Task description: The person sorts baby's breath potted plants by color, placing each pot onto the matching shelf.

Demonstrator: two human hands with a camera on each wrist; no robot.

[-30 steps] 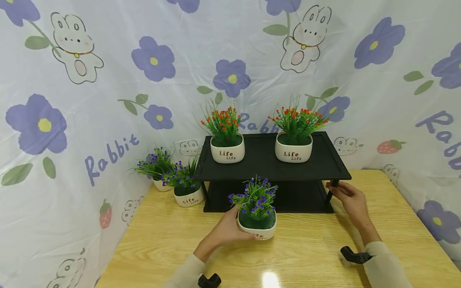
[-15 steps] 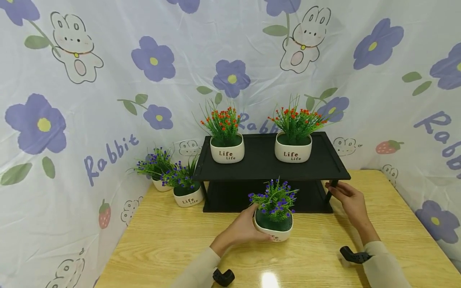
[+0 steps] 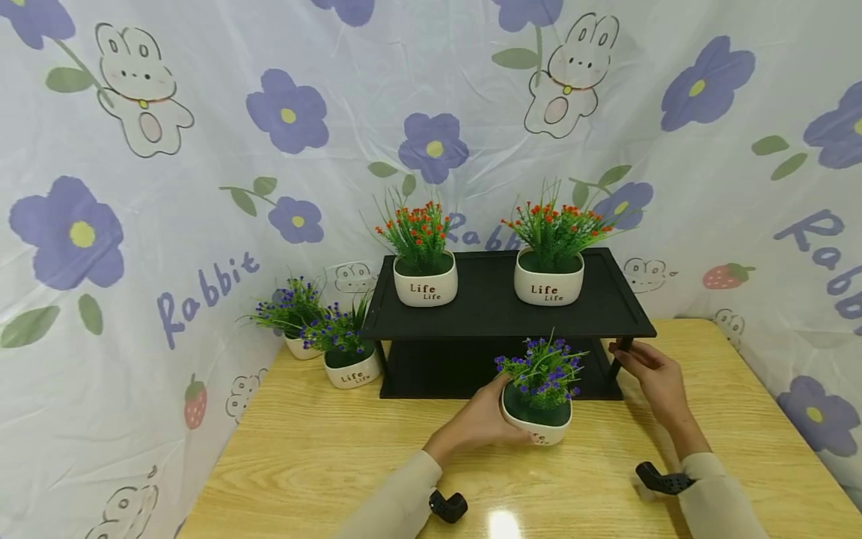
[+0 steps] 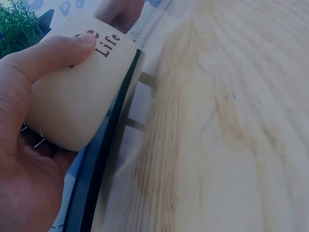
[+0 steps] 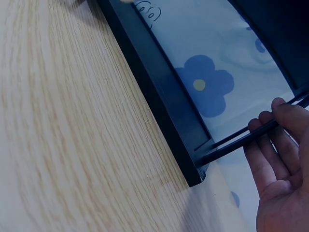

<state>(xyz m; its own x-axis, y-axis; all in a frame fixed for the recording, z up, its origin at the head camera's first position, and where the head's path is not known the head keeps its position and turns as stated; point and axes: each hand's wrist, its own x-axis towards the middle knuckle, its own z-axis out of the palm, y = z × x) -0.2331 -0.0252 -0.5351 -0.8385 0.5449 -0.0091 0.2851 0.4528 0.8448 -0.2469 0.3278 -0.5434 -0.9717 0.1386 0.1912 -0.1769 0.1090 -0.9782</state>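
Observation:
My left hand [image 3: 481,419] grips a white pot [image 3: 554,431] of purple artificial flowers [image 3: 542,370] from its left side. The thumb lies across the "Life" lettering on the front, as the left wrist view shows, and the other fingers go behind and under the pot [image 4: 72,106]. The pot is held up in front of the lower board [image 3: 438,367] of a black two-tier rack. At the rack's right front corner, my right hand [image 3: 656,378] holds the thin black post [image 5: 236,145] between thumb and fingers.
Two white pots with orange flowers, a left one [image 3: 426,288] and a right one [image 3: 548,287], stand on the rack's upper board [image 3: 485,314]. Left of the rack, two purple-flowered pots, a front one [image 3: 353,371] and a rear one [image 3: 303,346], sit on the wooden table [image 3: 303,464]. A printed cloth [image 3: 222,172] hangs behind.
The left hand has carried the purple-flowered pot rightward along the rack's front, from near its middle toward the right post. My right hand stays on the post.

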